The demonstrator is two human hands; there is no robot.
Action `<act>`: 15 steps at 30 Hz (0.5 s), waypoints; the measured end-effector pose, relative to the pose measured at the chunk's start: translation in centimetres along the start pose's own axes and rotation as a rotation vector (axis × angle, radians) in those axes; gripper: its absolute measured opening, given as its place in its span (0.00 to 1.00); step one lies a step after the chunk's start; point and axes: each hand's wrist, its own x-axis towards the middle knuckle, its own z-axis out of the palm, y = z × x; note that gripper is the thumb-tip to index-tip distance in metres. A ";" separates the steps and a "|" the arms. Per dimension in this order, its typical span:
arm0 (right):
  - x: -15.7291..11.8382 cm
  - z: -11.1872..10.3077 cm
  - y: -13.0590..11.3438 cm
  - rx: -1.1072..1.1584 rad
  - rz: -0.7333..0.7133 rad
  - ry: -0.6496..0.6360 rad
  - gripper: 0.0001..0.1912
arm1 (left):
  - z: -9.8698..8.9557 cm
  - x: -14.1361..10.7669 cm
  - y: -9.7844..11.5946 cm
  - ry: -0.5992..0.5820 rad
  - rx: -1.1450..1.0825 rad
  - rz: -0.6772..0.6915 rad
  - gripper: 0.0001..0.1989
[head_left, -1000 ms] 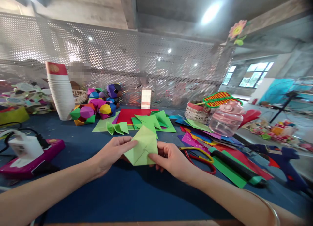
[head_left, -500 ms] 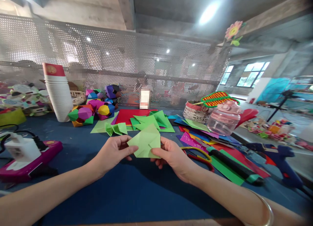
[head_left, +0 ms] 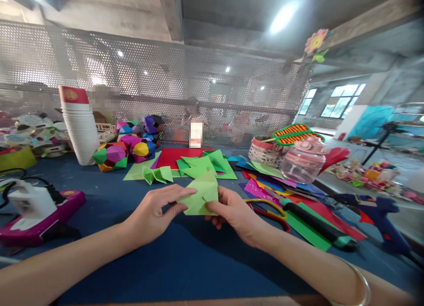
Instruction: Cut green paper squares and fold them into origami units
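**Table [head_left: 159, 270] with a folded green paper [head_left: 201, 195] held between two hands**

The blue table spans the scene, its near edge running along the bottom of the view. The left forearm [head_left: 82, 253] and right forearm [head_left: 298, 255] slant inward over it, meeting well back from that edge. The left hand [head_left: 154, 211] is turned palm inward and pinches the paper's left corner, thumb below and forefinger laid along the upper side. The right hand [head_left: 232, 213] grips the lower right part, thumb flat on the near face, other fingers curled behind. A power strip [head_left: 64, 217] lies toward the table's left edge; a glue gun [head_left: 380, 204], toward its right edge. A stack of cups [head_left: 77, 129] stands at the far left, and a bottle [head_left: 303, 164] at the far right. The paper is raised above the tabletop, tilted, directly between the fingertips of both hands. Smaller still, a pleated green piece [head_left: 157, 175] rests just beyond the left hand.
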 end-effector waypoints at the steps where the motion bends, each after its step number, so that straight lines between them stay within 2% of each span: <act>1: 0.0 0.0 0.0 -0.002 0.002 -0.003 0.14 | 0.0 0.0 -0.1 0.008 -0.004 -0.036 0.15; 10: 0.0 0.0 0.4 -0.061 -0.057 -0.056 0.18 | 0.2 -0.1 -0.3 0.070 -0.070 -0.257 0.23; 12: 0.0 0.0 0.6 -0.085 -0.070 -0.064 0.18 | 0.2 -0.1 -0.1 0.092 -0.047 -0.278 0.22; 15: 0.0 0.0 0.7 -0.132 -0.086 -0.062 0.15 | 0.0 -0.2 0.1 0.114 0.004 -0.240 0.17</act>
